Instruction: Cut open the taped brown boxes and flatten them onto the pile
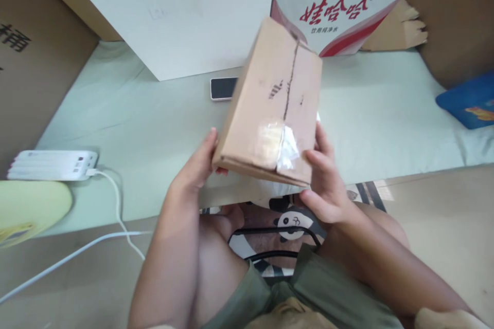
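A brown cardboard box (266,92) is held up in front of me, tilted, above the edge of the pale green surface. Clear tape shines across the near end of its seam. My left hand (203,162) grips the near left corner, thumb along the side and the other fingers mostly hidden beneath. On the opposite side, my right hand (324,180) closes on the near right edge with bent fingers. Partly behind the box lies a phone (223,89) with a dark screen.
A large white box (173,15) and a white carton with red lettering (335,15) stand at the back. To the left are a white power bank (54,164) with a cable (117,195) and a yellow-green item (34,208). A blue packet (469,100) lies at right.
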The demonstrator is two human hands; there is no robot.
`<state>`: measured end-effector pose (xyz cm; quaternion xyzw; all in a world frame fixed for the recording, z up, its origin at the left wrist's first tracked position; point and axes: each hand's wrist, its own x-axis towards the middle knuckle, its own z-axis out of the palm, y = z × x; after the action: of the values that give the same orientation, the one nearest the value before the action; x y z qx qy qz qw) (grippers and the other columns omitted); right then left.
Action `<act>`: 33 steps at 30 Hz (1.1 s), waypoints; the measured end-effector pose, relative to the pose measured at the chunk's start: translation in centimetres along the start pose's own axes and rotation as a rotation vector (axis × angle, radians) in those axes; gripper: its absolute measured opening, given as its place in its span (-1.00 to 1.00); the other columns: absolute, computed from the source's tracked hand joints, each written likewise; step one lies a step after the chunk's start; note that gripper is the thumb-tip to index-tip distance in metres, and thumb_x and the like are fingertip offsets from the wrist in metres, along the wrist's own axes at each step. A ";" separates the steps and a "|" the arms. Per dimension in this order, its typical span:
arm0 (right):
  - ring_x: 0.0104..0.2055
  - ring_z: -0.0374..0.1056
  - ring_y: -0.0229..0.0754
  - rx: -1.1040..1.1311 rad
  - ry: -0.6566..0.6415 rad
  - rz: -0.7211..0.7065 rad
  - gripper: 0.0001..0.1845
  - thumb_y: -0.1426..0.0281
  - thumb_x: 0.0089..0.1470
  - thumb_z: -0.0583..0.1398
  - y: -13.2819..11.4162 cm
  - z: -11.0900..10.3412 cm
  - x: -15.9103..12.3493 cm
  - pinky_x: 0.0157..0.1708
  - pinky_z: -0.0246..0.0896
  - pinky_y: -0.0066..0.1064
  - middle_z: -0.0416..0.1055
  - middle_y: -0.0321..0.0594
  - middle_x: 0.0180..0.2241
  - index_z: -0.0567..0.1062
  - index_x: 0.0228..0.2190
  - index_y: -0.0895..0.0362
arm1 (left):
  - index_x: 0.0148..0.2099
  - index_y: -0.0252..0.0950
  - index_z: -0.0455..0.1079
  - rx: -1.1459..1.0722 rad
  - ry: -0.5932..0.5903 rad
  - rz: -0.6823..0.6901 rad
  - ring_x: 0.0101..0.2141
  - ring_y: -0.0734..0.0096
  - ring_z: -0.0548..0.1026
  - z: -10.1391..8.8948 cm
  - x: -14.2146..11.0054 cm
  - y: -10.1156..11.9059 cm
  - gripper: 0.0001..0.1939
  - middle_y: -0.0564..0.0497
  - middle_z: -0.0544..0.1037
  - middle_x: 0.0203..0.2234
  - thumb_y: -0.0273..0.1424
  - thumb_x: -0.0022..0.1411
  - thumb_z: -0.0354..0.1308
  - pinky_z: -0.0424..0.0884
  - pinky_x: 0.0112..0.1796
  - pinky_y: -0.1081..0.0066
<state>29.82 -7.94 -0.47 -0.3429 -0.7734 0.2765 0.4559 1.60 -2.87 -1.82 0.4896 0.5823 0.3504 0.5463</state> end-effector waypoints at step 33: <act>0.18 0.35 0.19 -0.153 0.149 0.013 -0.78 0.10 0.23 0.13 2.3 -1.9 0.0 0.21 0.24 0.26 0.40 -0.19 0.14 0.41 -0.14 -0.12 | 0.11 -0.04 0.50 0.432 0.092 1.045 0.20 0.03 0.45 5.5 -3.2 1.5 -0.68 -0.10 0.50 0.16 -0.20 0.37 0.11 0.29 0.33 -0.17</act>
<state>32.19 -6.37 -1.33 -0.4014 -0.7541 0.1932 0.4827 7.03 -6.17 -0.29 0.7975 0.3443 0.4683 0.1617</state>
